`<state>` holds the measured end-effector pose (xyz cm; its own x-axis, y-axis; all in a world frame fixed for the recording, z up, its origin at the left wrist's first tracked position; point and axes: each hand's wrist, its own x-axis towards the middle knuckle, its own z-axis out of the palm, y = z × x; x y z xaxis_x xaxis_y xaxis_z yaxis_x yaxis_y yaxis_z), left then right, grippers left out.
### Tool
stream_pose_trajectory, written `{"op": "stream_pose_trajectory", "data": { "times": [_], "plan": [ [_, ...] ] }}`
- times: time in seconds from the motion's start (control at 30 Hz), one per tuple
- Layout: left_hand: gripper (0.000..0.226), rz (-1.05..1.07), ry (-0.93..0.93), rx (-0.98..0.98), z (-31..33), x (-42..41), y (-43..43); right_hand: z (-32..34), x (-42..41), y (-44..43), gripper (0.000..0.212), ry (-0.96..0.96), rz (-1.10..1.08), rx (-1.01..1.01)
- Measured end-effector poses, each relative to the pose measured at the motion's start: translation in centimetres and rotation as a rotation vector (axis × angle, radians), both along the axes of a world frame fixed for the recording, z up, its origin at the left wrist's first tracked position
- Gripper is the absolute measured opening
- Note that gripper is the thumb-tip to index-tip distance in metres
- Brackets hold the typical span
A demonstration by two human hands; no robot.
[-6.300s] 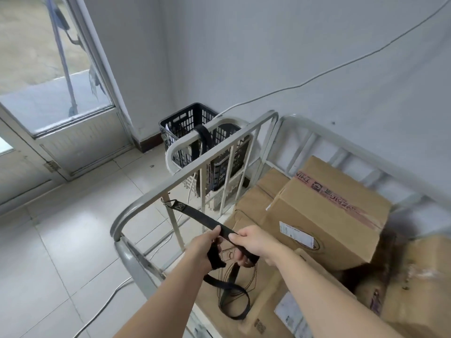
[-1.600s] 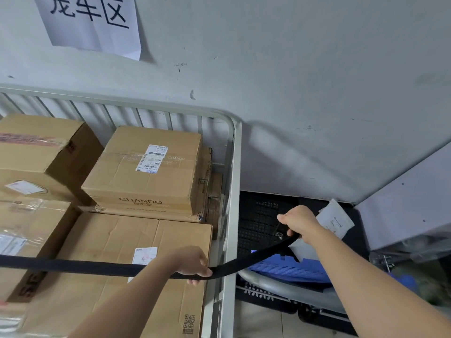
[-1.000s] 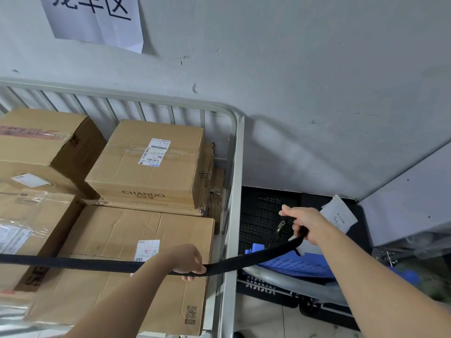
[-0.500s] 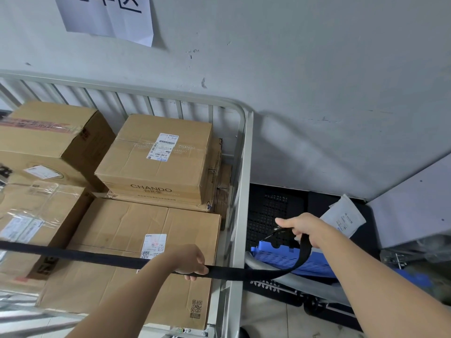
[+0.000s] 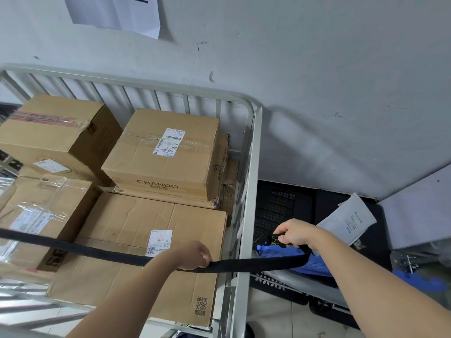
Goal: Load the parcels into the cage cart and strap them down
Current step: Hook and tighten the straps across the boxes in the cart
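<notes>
the left hand (image 5: 192, 256) and right hand (image 5: 294, 234) both gripped the black strap (image 5: 97, 252) over the boxes (image 5: 151, 230); it needed pulling taut around the cart's side rail (image 5: 247, 215).

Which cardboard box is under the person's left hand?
The large flat box at the near right, QR code on its side. The left hand grips the black strap over it; the others sit behind or leftward.
</notes>
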<state>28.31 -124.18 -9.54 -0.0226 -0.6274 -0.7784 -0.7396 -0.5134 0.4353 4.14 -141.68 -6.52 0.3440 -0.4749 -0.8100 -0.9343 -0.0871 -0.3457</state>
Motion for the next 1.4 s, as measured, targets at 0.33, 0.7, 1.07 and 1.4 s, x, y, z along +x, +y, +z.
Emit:
{"op": "stream_pose_trajectory", "data": {
  "times": [0.33, 0.7, 1.07, 1.4],
  "plan": [
    [0.029, 0.228, 0.007, -0.1, -0.8, -1.5, -2.3, -1.3, 1.1, -0.8, 0.024, -0.054, 0.135, 0.075],
    [0.021, 0.405, 0.223, -0.159, -1.2, -3.8, -4.2, -1.9, 1.1, -0.8, 0.022, -0.113, 0.094, 0.091],
    [0.018, 0.434, 0.043, -0.223, -1.1, -2.7, -4.5, -1.7, 0.8, -0.9, 0.006, -0.132, -0.063, 0.103],
    [0.018, 0.506, -0.197, -0.401, 1.9, 2.6, -5.4, 0.4, 2.4, -0.7, 0.01, -0.266, -0.213, -0.038]
  ]
}}
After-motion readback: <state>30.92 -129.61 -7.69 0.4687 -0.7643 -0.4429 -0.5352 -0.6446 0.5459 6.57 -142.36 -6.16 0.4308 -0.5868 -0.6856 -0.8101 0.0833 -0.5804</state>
